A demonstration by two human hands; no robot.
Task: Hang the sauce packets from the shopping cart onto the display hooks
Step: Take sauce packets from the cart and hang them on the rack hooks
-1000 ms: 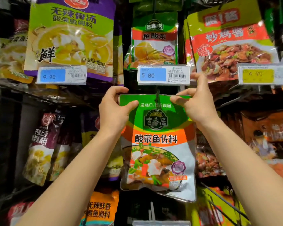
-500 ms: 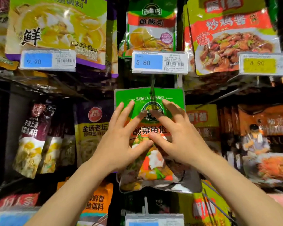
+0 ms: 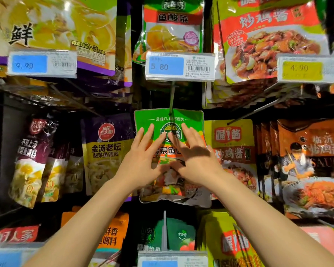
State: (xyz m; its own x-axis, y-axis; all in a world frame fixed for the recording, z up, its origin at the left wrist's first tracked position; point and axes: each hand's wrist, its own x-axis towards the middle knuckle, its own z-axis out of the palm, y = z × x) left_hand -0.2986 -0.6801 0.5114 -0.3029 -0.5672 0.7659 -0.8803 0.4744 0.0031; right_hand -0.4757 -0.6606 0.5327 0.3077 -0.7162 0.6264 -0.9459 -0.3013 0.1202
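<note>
Forearms reach up from the bottom edge toward the rack, and our left hand and right hand both lie flat against the front of the green sauce packet, which we take as our landmark. Fingers on each hand are straight and spread apart, pressing on the packet's face rather than curling round it; the two index fingertips nearly meet over the round logo in its upper half, and the thumbs angle toward each other lower down over the food picture. The packet itself hangs on a display hook, whose rod passes through the small hole at the packet's top edge and runs up behind the blue price tag reading 5.80, directly above the packet. Just left of the packet hangs a purple and yellow packet, and farther left a row of dark red pouches. Just right of it sits a yellow-green packet with red lettering, touching or overlapping its edge; we cannot tell which. Below the packet, a dark green pouch hangs behind another price tag. Above it, beyond the 5.80 tag, a green and orange packet hangs in the upper row.
</note>
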